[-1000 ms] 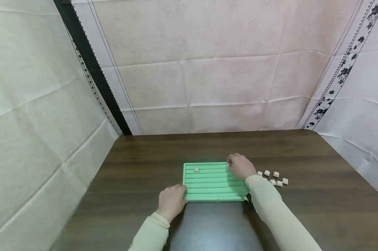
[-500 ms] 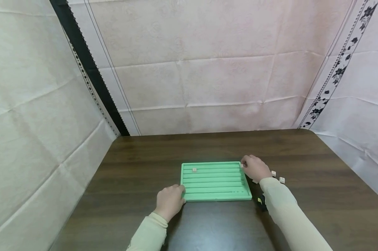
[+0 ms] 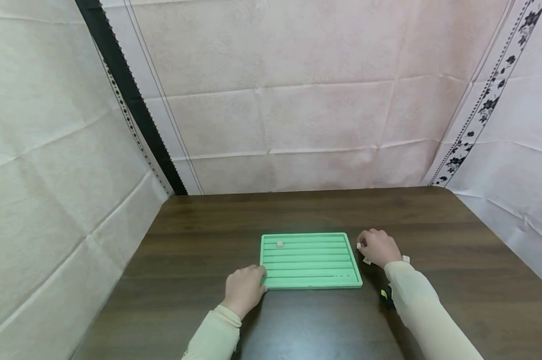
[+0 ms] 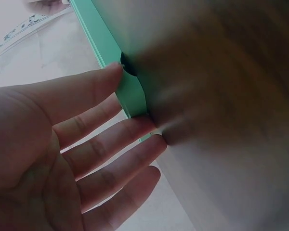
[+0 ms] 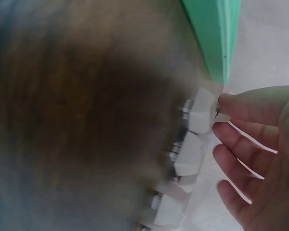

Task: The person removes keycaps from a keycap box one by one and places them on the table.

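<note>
A flat green tray [image 3: 311,265] with raised ridges lies on the table. My left hand [image 3: 244,287] holds its near left corner, thumb at the front edge and fingers by the side, as the left wrist view shows. One small whitish keycap [image 3: 279,244] sits near the tray's far left corner. Just right of the tray, my right hand [image 3: 379,247] pinches a white keycap [image 5: 222,116] between thumb and index finger, the other fingers loosely bent. Below these fingers in the right wrist view stand several white keycaps [image 5: 189,156] with dark undersides, mostly hidden in the head view.
The brown wooden table [image 3: 208,225] extends around the tray. White cloth [image 3: 271,120] hangs behind the table and along both sides. A black strap device [image 3: 387,296] is on the right wrist.
My right hand has moved right, from over the tray's far right corner to beside the tray, a white piece showing at its fingertips throughout. The left hand stays at the tray's corner.
</note>
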Motion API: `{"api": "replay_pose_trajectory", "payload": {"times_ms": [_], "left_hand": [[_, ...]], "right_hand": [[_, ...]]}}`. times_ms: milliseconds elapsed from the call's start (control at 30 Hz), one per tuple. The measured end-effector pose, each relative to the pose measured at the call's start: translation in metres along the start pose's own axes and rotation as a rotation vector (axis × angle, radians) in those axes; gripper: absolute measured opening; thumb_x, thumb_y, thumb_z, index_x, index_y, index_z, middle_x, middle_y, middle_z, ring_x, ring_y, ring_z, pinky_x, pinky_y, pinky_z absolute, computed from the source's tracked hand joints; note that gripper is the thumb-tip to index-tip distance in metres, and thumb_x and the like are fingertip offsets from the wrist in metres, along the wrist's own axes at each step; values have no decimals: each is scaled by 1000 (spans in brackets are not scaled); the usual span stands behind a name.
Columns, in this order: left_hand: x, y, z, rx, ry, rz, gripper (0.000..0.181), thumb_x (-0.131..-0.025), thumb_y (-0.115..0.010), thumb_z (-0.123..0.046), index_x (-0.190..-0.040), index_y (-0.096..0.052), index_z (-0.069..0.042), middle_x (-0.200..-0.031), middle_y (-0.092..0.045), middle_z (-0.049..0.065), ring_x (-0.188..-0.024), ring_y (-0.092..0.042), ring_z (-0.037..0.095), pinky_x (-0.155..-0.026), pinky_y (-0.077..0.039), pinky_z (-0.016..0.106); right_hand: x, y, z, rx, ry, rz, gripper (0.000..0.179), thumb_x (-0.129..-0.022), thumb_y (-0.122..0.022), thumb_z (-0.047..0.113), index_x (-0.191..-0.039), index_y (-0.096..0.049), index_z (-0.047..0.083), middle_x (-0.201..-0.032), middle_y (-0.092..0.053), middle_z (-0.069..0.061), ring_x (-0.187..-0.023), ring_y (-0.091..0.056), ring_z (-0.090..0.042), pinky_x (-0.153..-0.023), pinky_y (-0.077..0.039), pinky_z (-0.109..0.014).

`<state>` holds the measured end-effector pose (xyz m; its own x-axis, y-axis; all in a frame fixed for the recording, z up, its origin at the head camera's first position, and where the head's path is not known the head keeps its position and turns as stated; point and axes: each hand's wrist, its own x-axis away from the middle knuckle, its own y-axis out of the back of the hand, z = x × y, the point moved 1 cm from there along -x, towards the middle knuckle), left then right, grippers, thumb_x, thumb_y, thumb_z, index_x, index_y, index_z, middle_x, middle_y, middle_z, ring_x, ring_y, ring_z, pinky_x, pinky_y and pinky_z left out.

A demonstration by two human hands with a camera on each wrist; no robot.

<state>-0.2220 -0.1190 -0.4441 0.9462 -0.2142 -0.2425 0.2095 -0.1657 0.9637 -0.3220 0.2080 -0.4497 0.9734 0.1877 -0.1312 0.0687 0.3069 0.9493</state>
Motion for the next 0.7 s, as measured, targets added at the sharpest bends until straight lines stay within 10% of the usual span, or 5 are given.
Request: {"api": "replay_pose_trajectory", "payload": {"times_ms": [700], "left_hand": [[0, 0, -1, -4, -14, -27, 20, -69, -79, -23, -82, -68, -13, -69, -63, 0, -52, -51, 13, -44, -36, 26]], "right_hand": [[5, -2, -2, 11, -24, 24, 14, -84, -60, 16, -95, -65, 9, -95, -62, -10, -102, -47, -38, -86, -33, -59]]}}
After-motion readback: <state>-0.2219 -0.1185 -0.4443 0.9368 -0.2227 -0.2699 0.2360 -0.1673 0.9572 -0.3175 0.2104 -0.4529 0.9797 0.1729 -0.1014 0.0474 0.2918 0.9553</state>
